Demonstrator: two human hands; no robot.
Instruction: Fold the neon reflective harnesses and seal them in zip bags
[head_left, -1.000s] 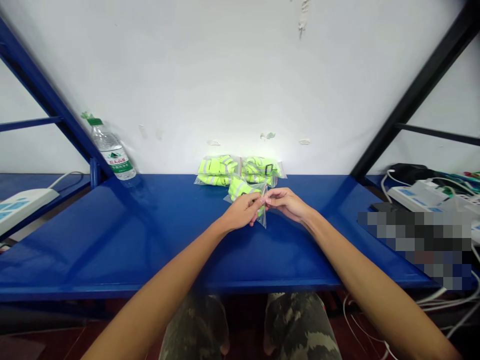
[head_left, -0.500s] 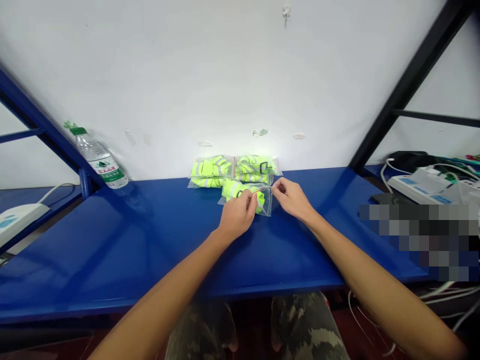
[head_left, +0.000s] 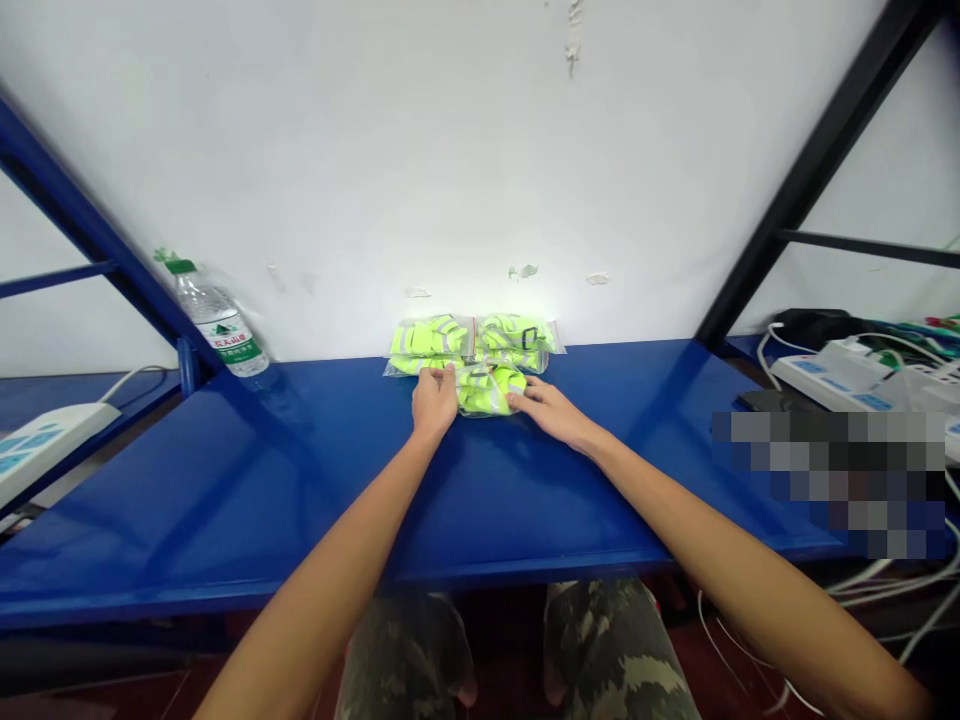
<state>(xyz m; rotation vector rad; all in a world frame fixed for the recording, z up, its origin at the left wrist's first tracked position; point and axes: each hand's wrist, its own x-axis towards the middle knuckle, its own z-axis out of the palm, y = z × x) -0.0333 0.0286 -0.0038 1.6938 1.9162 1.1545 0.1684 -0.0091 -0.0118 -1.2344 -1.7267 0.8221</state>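
A clear bag with a folded neon-yellow vest (head_left: 486, 390) lies on the blue table (head_left: 300, 470), close to the white wall. My left hand (head_left: 433, 402) grips the bag's left end, fingers curled onto it. At the bag's right end my right hand (head_left: 546, 410) has its fingertips pressed on the plastic. Just behind it, against the wall, lie two more bagged neon-yellow vests (head_left: 431, 340), side by side.
A water bottle with a green cap (head_left: 216, 318) stands at the back left by a blue frame post. A white power strip (head_left: 45, 440) lies at far left. More power strips and cables (head_left: 855, 375) crowd the right side, beside a black diagonal strut.
Both hands were pinching the bag's top edge in the air; they have since moved it away from me and set it down by the other bags.
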